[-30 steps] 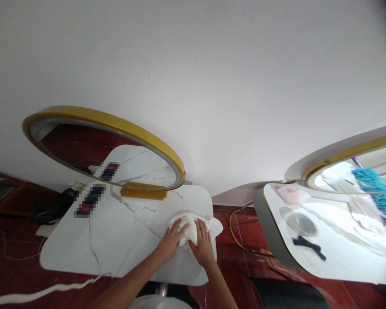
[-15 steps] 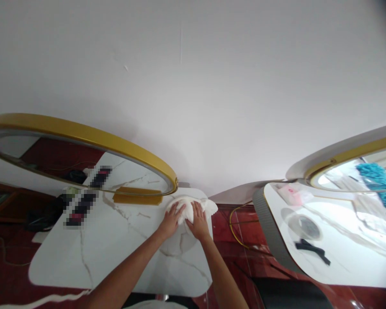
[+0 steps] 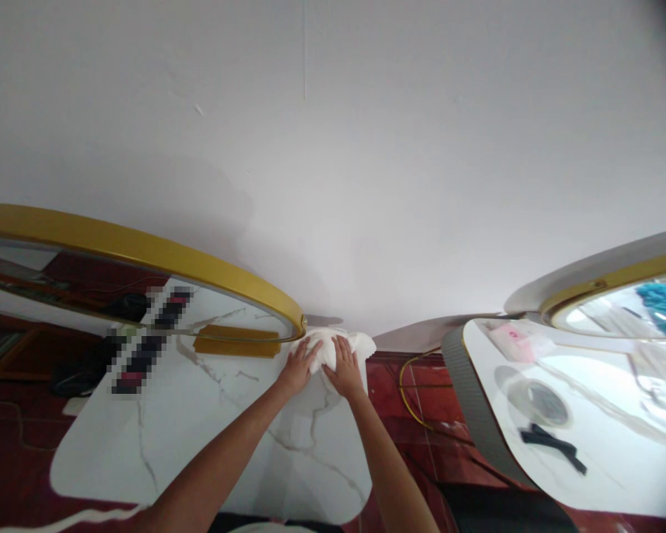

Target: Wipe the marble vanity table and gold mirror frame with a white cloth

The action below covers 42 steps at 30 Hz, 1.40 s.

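Note:
Both hands lie on a bunched white cloth at the back right corner of a white marble-patterned table. My left hand presses on the cloth's left side with its fingers spread. On the right side rests my right hand, fingers stretched forward and thumb apart. The cloth's frilled end sticks out past the right hand toward the table's edge. Parts of the cloth under the palms are hidden.
A gold-framed mirror rises at the back left, above a gold bar. At right, a second marble-patterned table carries a pink-and-white packet, a round clear item and a black strip. A dark seat stands in front.
Both hands and the cloth have slid slightly back, toward the wall. The camera view has also shifted a little.

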### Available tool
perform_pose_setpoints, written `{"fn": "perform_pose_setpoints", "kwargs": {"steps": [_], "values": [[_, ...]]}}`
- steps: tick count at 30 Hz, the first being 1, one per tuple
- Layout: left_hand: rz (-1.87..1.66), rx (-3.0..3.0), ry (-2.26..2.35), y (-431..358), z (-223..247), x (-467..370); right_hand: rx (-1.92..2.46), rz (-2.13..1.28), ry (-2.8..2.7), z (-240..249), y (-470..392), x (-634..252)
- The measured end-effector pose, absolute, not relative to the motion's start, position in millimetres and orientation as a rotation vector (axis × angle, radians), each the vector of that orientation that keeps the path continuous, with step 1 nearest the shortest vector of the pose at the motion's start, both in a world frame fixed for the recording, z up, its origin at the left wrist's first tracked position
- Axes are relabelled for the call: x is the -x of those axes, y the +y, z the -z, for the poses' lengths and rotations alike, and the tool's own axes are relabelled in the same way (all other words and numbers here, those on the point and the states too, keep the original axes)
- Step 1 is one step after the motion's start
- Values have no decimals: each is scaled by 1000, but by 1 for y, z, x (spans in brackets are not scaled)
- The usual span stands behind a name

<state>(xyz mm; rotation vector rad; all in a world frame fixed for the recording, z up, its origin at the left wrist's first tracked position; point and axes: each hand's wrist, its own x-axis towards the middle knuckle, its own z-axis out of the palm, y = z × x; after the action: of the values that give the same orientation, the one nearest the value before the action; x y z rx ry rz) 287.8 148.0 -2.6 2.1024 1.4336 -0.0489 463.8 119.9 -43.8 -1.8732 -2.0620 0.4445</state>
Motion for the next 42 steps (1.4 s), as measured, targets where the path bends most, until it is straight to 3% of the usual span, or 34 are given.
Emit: {"fn": "perform_pose_setpoints", "kwargs": {"steps": [13, 31, 39, 42], "values": [[22, -2072, 1446, 135, -3, -286, 1910, -441, -2020, 41, 105, -458], [86, -2137, 1388, 58, -6, -276, 1958, -468, -1995, 32, 16, -449], [132, -2155, 1326, 4, -19, -268, 2007, -478, -2013, 31, -43, -443], [159, -2086, 1322, -14, -47, -272, 1987, -484, -2041, 32, -67, -441]]}}
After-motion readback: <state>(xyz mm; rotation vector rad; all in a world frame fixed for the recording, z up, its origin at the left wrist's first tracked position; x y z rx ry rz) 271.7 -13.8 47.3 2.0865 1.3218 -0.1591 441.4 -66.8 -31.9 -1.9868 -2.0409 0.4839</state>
